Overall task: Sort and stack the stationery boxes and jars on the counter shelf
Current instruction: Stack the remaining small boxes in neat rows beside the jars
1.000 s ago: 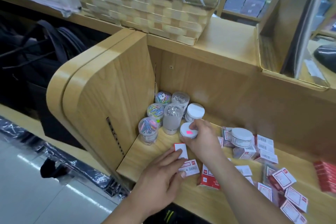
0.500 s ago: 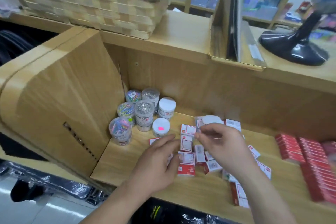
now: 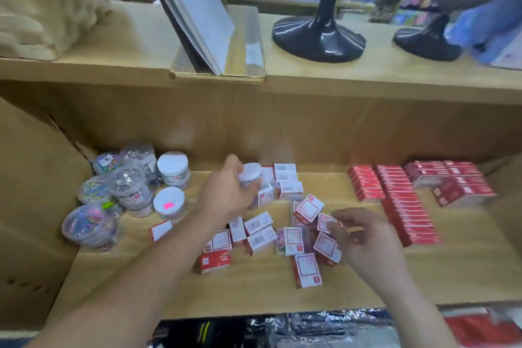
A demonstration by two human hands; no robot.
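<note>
On the wooden counter shelf (image 3: pixel 423 277), the left hand (image 3: pixel 226 195) curls its fingers round a white-lidded jar (image 3: pixel 251 174) behind the scattered small red-and-white boxes (image 3: pixel 260 232). The right hand (image 3: pixel 367 240) bends its fingers at a loose box (image 3: pixel 324 222); blur hides whether they pinch it. Clip jars (image 3: pixel 127 186) cluster far left.
</note>
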